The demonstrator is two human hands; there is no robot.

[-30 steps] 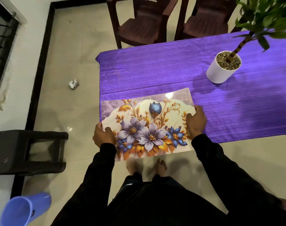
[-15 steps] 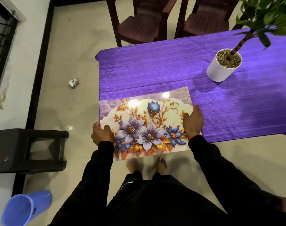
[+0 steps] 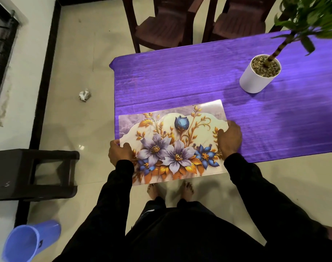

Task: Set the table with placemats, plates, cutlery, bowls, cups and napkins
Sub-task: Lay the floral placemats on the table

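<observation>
A glossy placemat printed with purple, blue and gold flowers lies over the near left corner of the table, which wears a purple cloth. Its far half is over the cloth and its near half juts past the table's front edge above the floor. My left hand grips the mat's left edge with the thumb on top. My right hand grips the right edge the same way. No plates, cutlery, bowls, cups or napkins are in sight.
A white pot with a leafy plant stands at the right of the table. Two dark chairs face its far side. A black stool, a blue bucket and a crumpled paper are on the floor at left.
The placemat has shifted slightly forward and up over the table's near corner, still held by both hands. The pot and the rest are unmoved.
</observation>
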